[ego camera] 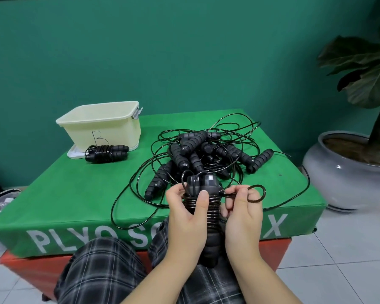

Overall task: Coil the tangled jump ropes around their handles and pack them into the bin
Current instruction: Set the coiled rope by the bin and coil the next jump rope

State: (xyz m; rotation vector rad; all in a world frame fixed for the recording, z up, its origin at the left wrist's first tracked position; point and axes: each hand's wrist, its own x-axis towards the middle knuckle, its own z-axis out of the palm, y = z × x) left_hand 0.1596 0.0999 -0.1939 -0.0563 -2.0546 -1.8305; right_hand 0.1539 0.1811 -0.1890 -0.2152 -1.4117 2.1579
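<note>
The left hand [188, 212] is gripping a pair of black handles [203, 189] held upright over the person's lap, its fingers curling round the cord coiled about them. The right hand [242, 212] is pinching a loop of cord [256, 193] beside the coil. Tangled jump ropes [206, 154] are lying on the green box [75, 194], near a cream bin [101, 126] with one coiled rope [106, 152] resting just in front of it.

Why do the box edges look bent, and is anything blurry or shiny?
Head view: the wide-angle lens bows the green box edges and wall line; light is soft and even, shadows faint; small glints show on the pot and the cord wound on the handles; the hands are sharp, and the plant at the frame edge looks softer.
</note>
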